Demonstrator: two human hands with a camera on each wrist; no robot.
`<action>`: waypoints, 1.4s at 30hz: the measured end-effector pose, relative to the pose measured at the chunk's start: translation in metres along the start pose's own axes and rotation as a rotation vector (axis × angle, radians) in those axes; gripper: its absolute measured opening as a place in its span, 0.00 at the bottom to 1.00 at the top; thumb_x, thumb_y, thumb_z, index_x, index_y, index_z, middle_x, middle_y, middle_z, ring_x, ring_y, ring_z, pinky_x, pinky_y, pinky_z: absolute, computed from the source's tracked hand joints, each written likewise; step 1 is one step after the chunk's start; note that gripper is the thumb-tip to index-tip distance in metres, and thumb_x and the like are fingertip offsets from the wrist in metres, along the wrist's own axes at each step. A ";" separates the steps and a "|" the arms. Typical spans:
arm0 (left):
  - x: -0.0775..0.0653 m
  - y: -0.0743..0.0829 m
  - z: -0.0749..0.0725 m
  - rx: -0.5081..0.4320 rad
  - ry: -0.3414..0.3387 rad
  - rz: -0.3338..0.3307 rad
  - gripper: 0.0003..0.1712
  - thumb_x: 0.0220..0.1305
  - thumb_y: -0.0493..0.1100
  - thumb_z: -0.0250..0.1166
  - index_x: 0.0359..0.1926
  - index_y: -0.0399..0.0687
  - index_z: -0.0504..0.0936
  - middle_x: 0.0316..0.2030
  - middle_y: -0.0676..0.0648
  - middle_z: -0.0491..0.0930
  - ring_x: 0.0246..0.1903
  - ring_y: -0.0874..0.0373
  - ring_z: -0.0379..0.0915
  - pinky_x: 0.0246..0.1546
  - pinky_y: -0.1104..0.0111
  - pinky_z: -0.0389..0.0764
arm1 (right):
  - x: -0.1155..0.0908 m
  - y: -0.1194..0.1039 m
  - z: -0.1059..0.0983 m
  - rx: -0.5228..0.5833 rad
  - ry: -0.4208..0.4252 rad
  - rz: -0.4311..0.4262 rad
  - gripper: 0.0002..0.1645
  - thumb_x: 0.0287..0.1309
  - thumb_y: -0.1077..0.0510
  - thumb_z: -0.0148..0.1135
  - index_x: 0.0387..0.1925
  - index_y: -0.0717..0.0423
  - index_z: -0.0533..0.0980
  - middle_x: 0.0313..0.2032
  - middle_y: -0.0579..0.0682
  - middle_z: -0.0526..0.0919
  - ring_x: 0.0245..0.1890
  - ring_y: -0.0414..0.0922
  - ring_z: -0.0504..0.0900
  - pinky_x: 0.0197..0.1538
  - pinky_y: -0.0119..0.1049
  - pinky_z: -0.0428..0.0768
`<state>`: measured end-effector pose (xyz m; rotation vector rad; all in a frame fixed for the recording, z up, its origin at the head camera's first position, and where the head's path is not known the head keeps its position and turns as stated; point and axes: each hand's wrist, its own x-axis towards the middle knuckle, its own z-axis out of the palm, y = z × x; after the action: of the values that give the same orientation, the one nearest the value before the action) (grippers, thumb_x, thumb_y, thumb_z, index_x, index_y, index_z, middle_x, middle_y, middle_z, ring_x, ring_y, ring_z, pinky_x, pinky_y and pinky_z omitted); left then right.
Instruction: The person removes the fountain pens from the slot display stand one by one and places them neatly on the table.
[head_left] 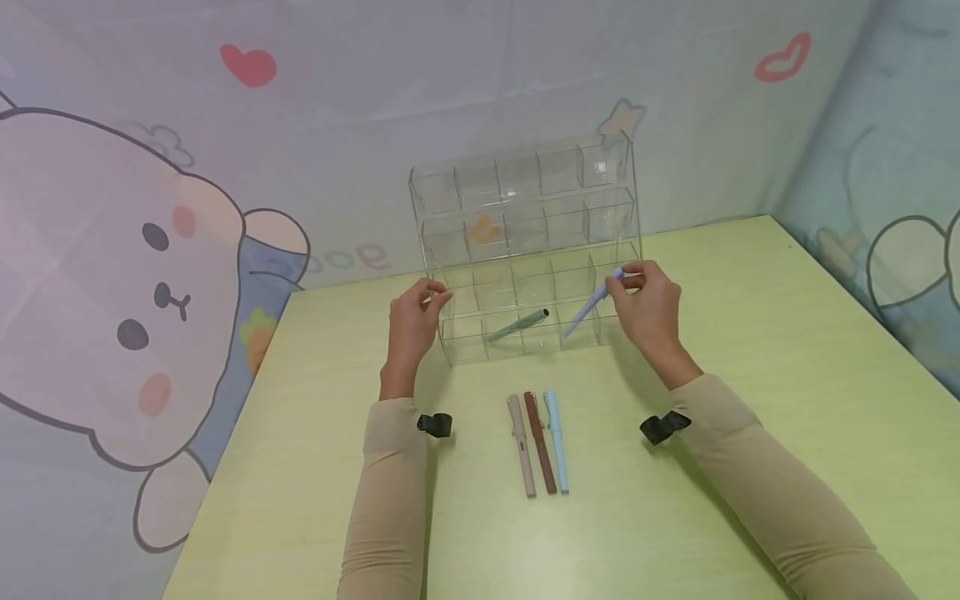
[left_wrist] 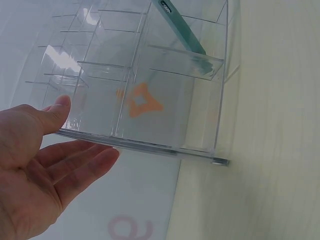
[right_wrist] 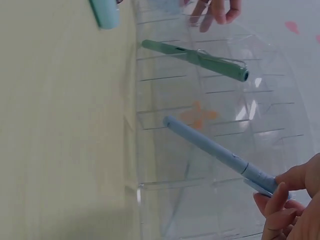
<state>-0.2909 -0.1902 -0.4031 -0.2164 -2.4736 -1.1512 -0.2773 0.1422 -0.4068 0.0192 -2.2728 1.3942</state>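
A clear acrylic pen rack [head_left: 528,200] with stepped rows of compartments stands at the back of the table. My left hand [head_left: 414,327] is at its left side; in the left wrist view the thumb [left_wrist: 61,107] and fingers lie on either side of the side panel's edge. Thumb and fingers of my right hand [head_left: 651,310] pinch a lavender-blue pen [head_left: 588,304] by its clipped cap end. That pen slants down leftward, its lower end overlapping the bottom row in the head view. A green pen [head_left: 517,325] leans in the bottom row, left of it.
Three capped pens lie side by side on the table in front of the rack: a taupe pen [head_left: 522,446], a brown pen [head_left: 540,442] and a light blue pen [head_left: 557,442]. Behind the rack hangs a printed cloth [head_left: 337,100] with cartoon figures.
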 end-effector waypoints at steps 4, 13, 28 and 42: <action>0.000 0.000 0.000 0.000 0.001 0.000 0.11 0.70 0.46 0.65 0.44 0.43 0.84 0.40 0.39 0.86 0.47 0.40 0.83 0.63 0.46 0.68 | 0.000 -0.010 -0.005 0.044 0.027 -0.016 0.18 0.66 0.56 0.62 0.49 0.67 0.77 0.37 0.61 0.88 0.31 0.49 0.85 0.28 0.23 0.73; -0.002 -0.001 -0.001 0.023 -0.007 -0.021 0.11 0.70 0.47 0.64 0.44 0.45 0.83 0.48 0.38 0.85 0.47 0.42 0.84 0.70 0.45 0.55 | -0.001 -0.024 -0.013 0.168 0.075 -0.033 0.16 0.66 0.59 0.62 0.49 0.67 0.76 0.39 0.61 0.86 0.29 0.32 0.82 0.33 0.23 0.80; -0.001 -0.001 0.000 0.012 0.001 -0.009 0.09 0.70 0.45 0.65 0.43 0.44 0.83 0.46 0.38 0.85 0.45 0.42 0.84 0.70 0.45 0.55 | 0.000 -0.035 -0.021 0.258 0.151 -0.052 0.15 0.67 0.62 0.58 0.51 0.67 0.74 0.40 0.56 0.81 0.32 0.32 0.81 0.36 0.23 0.80; -0.001 0.000 0.001 -0.003 0.000 -0.002 0.09 0.70 0.44 0.66 0.43 0.43 0.83 0.44 0.37 0.86 0.41 0.42 0.86 0.66 0.46 0.63 | 0.001 -0.037 -0.026 0.282 0.126 -0.035 0.17 0.69 0.64 0.57 0.56 0.68 0.73 0.41 0.51 0.77 0.35 0.36 0.79 0.34 0.25 0.82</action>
<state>-0.2903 -0.1894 -0.4042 -0.2141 -2.4727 -1.1558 -0.2595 0.1464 -0.3660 0.0606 -1.9504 1.6381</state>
